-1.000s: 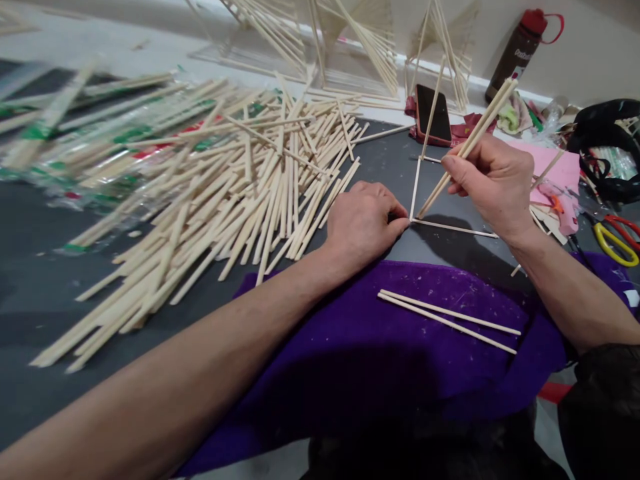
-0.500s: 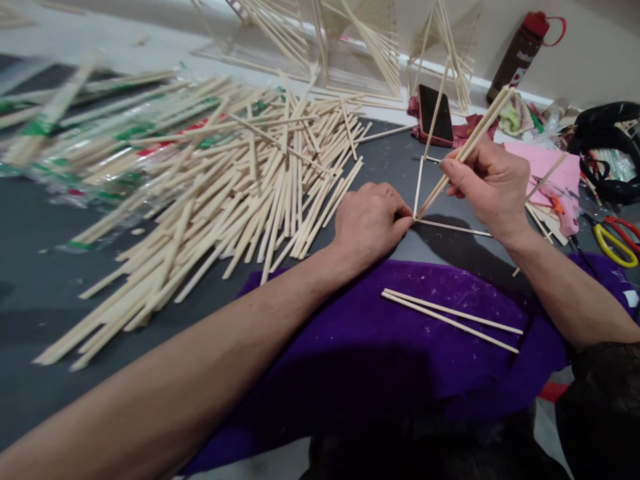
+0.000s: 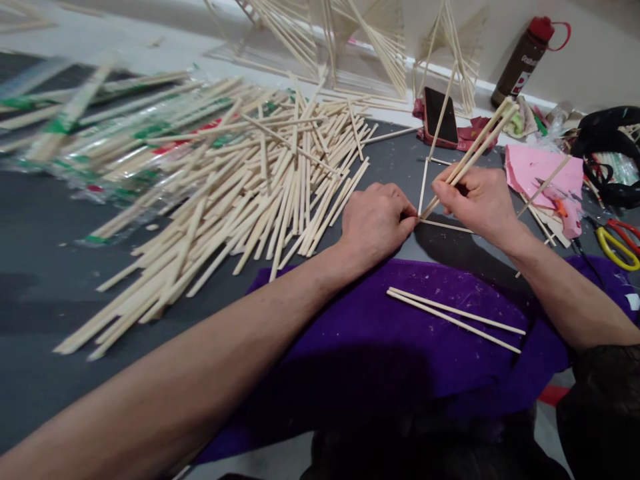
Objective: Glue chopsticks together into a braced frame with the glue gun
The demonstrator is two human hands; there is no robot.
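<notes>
My right hand (image 3: 483, 200) is closed around a pair of wooden chopsticks (image 3: 484, 141), held at a slant. Their lower ends come down at the corner of a frame of thin wooden sticks (image 3: 424, 187) lying on the grey table. My left hand (image 3: 377, 217) rests on the tabletop with thumb and forefinger pinched at that same corner; the fingertips hide part of the joint. From the frame's far corner another stick (image 3: 444, 113) slants upward. Two loose chopsticks (image 3: 455, 320) lie on a purple cloth (image 3: 320, 333) nearer to me.
A big heap of loose chopsticks (image 3: 280, 180) spreads left, beside plastic-wrapped packs (image 3: 125, 127). Stick structures (image 3: 375, 47) stand along the wall. A phone (image 3: 440, 117), bottle (image 3: 523, 63), pink paper (image 3: 543, 170), glue gun (image 3: 570, 213) and scissors (image 3: 617, 247) occupy the right.
My right hand has slid down and left, closer to the frame's corner, and the held chopsticks lean a little lower. My left hand stays at the corner. The view has shifted slightly.
</notes>
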